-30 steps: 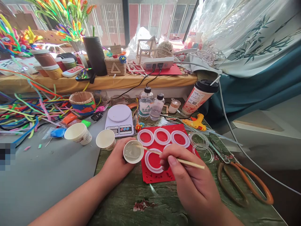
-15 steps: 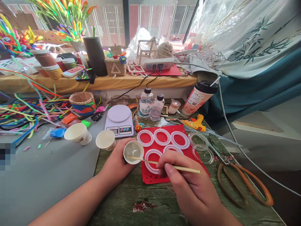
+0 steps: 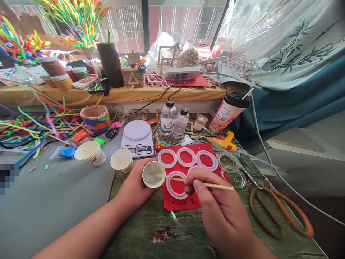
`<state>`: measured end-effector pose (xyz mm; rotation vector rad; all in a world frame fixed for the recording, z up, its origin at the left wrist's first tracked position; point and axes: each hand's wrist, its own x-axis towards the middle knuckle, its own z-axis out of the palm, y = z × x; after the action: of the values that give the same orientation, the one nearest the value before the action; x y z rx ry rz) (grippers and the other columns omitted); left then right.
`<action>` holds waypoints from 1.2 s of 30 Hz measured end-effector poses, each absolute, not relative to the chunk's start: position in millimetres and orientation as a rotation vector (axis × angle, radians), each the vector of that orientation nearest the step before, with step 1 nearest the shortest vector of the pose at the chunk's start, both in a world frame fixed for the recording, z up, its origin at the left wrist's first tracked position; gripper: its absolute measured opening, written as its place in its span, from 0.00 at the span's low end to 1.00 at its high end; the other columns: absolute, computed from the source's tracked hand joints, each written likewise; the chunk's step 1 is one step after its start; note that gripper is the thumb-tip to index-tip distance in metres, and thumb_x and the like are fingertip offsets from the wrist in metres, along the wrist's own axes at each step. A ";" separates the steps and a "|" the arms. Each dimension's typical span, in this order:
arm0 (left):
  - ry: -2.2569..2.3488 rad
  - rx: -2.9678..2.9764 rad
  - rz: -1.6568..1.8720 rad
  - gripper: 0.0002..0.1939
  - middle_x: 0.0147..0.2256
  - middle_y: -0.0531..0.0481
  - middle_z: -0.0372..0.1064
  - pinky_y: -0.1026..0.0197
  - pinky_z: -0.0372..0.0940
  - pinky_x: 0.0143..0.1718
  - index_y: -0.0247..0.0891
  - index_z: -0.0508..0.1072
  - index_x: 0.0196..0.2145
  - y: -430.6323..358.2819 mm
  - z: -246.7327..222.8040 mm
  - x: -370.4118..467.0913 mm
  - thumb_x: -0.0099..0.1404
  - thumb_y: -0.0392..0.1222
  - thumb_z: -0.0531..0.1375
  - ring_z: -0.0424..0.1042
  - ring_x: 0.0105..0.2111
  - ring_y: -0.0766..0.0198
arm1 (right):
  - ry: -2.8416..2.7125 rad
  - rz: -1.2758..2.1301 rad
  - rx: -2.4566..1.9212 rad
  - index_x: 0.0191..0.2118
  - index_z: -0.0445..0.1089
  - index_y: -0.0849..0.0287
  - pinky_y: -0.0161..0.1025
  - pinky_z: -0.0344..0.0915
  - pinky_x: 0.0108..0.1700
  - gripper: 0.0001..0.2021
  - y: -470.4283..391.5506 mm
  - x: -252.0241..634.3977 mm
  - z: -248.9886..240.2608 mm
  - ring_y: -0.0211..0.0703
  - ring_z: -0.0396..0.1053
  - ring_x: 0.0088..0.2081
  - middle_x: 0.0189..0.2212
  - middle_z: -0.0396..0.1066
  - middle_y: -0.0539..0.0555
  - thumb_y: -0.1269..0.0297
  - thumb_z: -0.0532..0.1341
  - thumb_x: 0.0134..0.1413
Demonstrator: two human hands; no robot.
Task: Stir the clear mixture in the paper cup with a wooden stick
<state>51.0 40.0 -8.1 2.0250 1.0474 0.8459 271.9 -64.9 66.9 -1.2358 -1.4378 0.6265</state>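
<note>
A paper cup [image 3: 153, 182] with clear liquid in it is held in my left hand [image 3: 137, 185], its mouth tilted toward me. My right hand [image 3: 218, 201] pinches a thin wooden stick [image 3: 218, 186], whose far end reaches over the rim into the cup. Under and beside my right hand lies a red sheet [image 3: 172, 204]. Several translucent white ring molds [image 3: 207, 160] rest on it; one of them is partly hidden by my fingers. To the left of my left hand stands another paper cup [image 3: 121, 160].
Behind the cups sits a kitchen scale [image 3: 137, 133], with two clear bottles [image 3: 180, 124] to its right. A stack of paper cups [image 3: 90, 153] is at left. On the right lie clear rings [image 3: 234, 176], a yellow glue gun [image 3: 228, 141] and large scissors [image 3: 285, 212]. A lidded drink cup [image 3: 229, 112] leans behind.
My right hand has shifted slightly right with the stick, and the stick's end has moved toward the cup's right side. The left hand and its cup are almost still.
</note>
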 end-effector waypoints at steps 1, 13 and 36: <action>1.050 2.022 0.847 0.25 0.59 0.42 0.81 0.41 0.76 0.64 0.47 0.75 0.62 39.8 -8.0 51.1 0.69 0.39 0.69 0.81 0.58 0.47 | -1.443 0.620 -1.232 0.45 0.76 0.51 0.38 0.72 0.38 0.12 -64.8 271.8 67.2 0.42 0.75 0.34 0.34 0.77 0.49 0.68 0.56 0.80; 1.053 1.999 0.826 0.26 0.59 0.42 0.81 0.42 0.76 0.64 0.46 0.75 0.62 38.8 -5.5 51.3 0.69 0.42 0.70 0.81 0.59 0.46 | -1.422 0.622 -1.251 0.45 0.77 0.50 0.38 0.73 0.38 0.13 -63.8 272.5 67.0 0.44 0.76 0.35 0.34 0.77 0.50 0.67 0.56 0.81; 1.040 2.021 0.825 0.24 0.59 0.43 0.81 0.42 0.77 0.63 0.47 0.75 0.61 38.7 -2.5 52.7 0.69 0.41 0.70 0.81 0.58 0.47 | -1.421 0.604 -1.284 0.43 0.79 0.51 0.37 0.73 0.37 0.13 -63.9 273.9 66.6 0.42 0.76 0.34 0.33 0.78 0.49 0.67 0.57 0.80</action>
<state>52.7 38.7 -2.5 2.0215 1.0405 0.8246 273.9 -63.9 66.6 -1.2838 -1.4207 0.6036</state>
